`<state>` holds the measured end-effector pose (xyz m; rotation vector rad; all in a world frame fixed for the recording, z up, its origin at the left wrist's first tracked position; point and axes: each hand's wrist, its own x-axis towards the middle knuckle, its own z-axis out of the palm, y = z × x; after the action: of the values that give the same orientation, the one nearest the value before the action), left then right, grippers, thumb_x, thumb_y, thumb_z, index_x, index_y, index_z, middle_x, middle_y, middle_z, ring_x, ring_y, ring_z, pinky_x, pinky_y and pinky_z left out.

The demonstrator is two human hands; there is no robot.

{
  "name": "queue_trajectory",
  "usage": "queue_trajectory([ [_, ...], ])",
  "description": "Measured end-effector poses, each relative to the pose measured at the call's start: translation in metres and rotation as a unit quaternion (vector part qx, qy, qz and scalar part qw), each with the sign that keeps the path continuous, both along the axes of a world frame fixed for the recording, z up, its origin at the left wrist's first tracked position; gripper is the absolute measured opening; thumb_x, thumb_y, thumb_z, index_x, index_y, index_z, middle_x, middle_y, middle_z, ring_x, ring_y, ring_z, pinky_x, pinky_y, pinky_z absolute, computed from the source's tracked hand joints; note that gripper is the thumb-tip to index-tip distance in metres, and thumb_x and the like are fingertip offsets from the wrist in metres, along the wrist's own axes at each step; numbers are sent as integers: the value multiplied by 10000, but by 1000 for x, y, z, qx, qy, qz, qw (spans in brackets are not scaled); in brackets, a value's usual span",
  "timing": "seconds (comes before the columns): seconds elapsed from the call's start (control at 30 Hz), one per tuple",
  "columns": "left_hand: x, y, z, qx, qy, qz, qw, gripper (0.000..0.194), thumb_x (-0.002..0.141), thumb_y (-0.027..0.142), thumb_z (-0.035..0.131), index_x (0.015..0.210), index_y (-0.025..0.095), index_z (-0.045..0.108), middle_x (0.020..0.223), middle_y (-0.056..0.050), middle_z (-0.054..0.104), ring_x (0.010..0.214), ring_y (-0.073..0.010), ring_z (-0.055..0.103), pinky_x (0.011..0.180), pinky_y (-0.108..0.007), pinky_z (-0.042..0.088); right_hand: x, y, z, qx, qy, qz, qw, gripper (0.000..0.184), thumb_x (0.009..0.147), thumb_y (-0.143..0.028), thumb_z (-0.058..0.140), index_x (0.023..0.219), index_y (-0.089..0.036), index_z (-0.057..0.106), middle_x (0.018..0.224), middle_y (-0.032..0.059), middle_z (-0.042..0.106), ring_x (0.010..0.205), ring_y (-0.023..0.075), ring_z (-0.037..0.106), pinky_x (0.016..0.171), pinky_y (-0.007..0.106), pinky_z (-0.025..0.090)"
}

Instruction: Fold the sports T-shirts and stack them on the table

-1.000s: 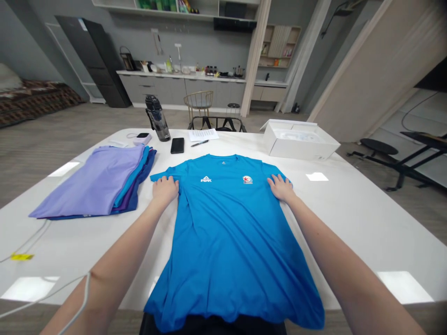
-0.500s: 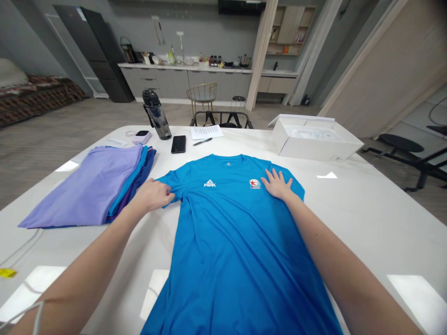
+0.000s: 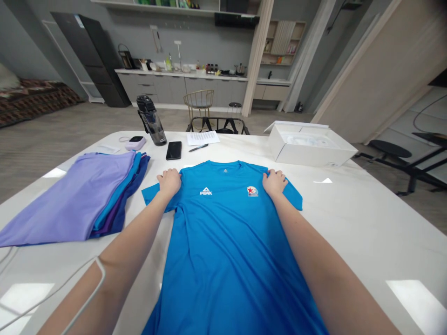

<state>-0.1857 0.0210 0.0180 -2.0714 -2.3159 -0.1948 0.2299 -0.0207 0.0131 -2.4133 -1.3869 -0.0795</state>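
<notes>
Pressing blue T-shirt (image 3: 226,232) — both hands (image 3: 169,182) (image 3: 274,182) (bare)

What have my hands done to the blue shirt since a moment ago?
Your left hand has let go of the sleeve and moved inward to the shoulder of the blue T-shirt, near the collar. Your right hand rests flat on the other shoulder, barely moved. The folded shirt stack and phone stayed put.

On the counter (image 3: 366,232), a T-shirt (image 3: 223,242) lies with folded shirts (image 3: 73,200) to its left, a box (image 3: 309,149) back right, a phone (image 3: 173,150) and bottle (image 3: 151,121) behind.
</notes>
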Motion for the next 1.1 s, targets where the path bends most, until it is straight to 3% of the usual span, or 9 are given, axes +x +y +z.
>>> queue_trajectory([
  [0.27, 8, 38, -18, 64, -21, 14, 998, 403, 1008, 292, 251, 1173, 125, 578, 1234, -222, 620, 1153, -381, 551, 931, -539, 413, 9, 38, -4, 6, -20, 23, 1000, 390, 1034, -354, 323, 1210, -225, 645, 1228, 196, 572, 1175, 365, 472, 949, 588, 350],
  [0.57, 10, 78, -10, 99, -46, 32, 993, 434, 1024, 281, 196, 1225, 114, 543, 1262, -242, 590, 1183, -369, 537, 962, -525, 389, 19, 96, -5, 15, -59, 46, 997, 423, 1036, -273, 267, 1256, -192, 619, 1196, 221, 615, 1182, 368, 501, 972, 584, 344],
  [0.83, 8, 82, -7, 112, -17, 62, 992, 423, 989, 212, 242, 1216, 105, 582, 1226, -234, 612, 1163, -389, 537, 955, -547, 382, 24, 115, -9, -3, -5, 3, 1000, 436, 1006, -212, 262, 1289, -89, 569, 1113, 256, 676, 1092, 362, 632, 960, 523, 393],
  [0.9, 16, 75, -1, 134, 5, 26, 991, 433, 977, 177, 242, 1233, 100, 582, 1238, -239, 598, 1189, -391, 518, 976, -548, 366, 22, 115, -7, -9, 1, -14, 1000, 417, 991, -197, 290, 1278, -72, 566, 1085, 253, 686, 1060, 360, 649, 949, 514, 400],
  [1.0, 48, 68, 7, 128, 22, -117, 985, 418, 961, 154, 292, 1250, 127, 593, 1255, -219, 590, 1219, -365, 508, 1009, -508, 363, 17, 111, -3, 12, -19, -9, 1000, 418, 967, -203, 349, 1313, -71, 543, 1128, 254, 669, 1093, 369, 622, 959, 521, 384],
  [1.07, 79, 67, 7, 85, 10, -223, 971, 395, 964, 167, 327, 1235, 167, 613, 1244, -180, 609, 1198, -325, 534, 1009, -462, 389, 15, 109, 0, 29, -48, 40, 998, 412, 949, -205, 385, 1309, -106, 558, 1180, 235, 652, 1132, 364, 586, 978, 520, 367],
  [1.1, 95, 69, 6, 71, -5, -242, 968, 390, 973, 188, 332, 1243, 175, 613, 1242, -168, 617, 1189, -311, 546, 1005, -445, 406, 15, 107, 1, 33, -62, 80, 994, 397, 943, -207, 396, 1287, -131, 581, 1199, 217, 649, 1150, 357, 567, 988, 513, 362],
])
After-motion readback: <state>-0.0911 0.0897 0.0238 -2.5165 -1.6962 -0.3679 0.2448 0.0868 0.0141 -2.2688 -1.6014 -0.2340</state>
